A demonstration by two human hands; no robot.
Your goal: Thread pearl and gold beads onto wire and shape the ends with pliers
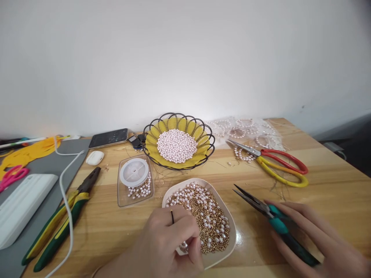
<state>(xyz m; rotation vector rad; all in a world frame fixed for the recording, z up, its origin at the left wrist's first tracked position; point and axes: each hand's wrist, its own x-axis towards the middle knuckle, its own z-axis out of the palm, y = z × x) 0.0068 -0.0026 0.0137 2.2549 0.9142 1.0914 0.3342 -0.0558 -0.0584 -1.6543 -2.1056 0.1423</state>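
My left hand (174,239) is over the near-left part of a white dish (231,231) of small gold beads and white pearl beads (207,220). Its fingers are curled into a pinch, and whatever may be between the fingertips is hidden. On the right, my right hand (321,241) has its fingers around the teal and black handles of needle-nose pliers (279,224). The pliers' jaws point to the upper left, slightly parted, with nothing between them. Behind the dish stands a yellow basket (150,144) with a black looped rim, holding a heap of pinkish pearl beads (176,146).
Scissors (269,158) with red and yellow handles lie behind the pliers, near strung pearls in clear plastic (246,129). Left of the dish are a clear box (121,199) with a spool (134,172), larger pliers (69,210), a phone (108,138) and a white cable (68,208).
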